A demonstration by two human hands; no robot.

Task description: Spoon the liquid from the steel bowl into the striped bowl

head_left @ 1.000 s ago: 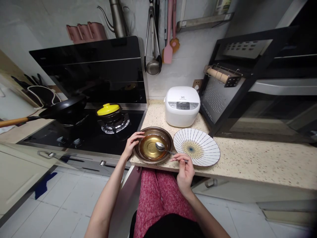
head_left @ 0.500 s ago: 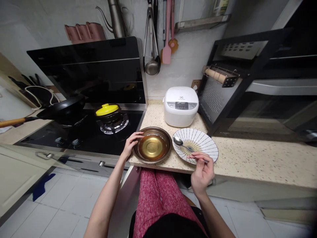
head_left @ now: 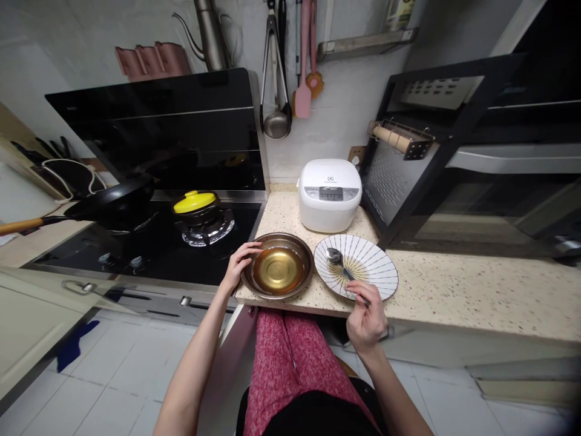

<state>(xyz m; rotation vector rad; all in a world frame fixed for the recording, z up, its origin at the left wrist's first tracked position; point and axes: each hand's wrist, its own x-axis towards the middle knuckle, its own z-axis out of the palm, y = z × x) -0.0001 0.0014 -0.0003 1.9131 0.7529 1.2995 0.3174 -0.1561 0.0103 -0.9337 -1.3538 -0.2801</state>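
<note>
A round metal bowl (head_left: 278,294) with amber liquid in it stands at the counter's front edge. My left hand (head_left: 236,265) grips its left rim, fingers reaching over the edge. To the right of the bowl lies a white plate (head_left: 379,266) with dark radiating lines. My right hand (head_left: 367,315) is closed around the handle of a metal spoon (head_left: 335,257). The spoon's head is over the left part of the plate, pointing away from me; whether it touches the plate I cannot tell.
Behind the plate stands a white rice cooker (head_left: 330,197). A black pot with a yellow lid (head_left: 195,201) and a wok (head_left: 113,200) sit on the stove at left. A black rack (head_left: 385,181) with an oven stands at right. Utensils (head_left: 276,124) hang on the wall.
My right hand has turned, with its back now more upward, and the spoon's head has shifted slightly right over the plate. My left hand stays on the bowl's rim.
</note>
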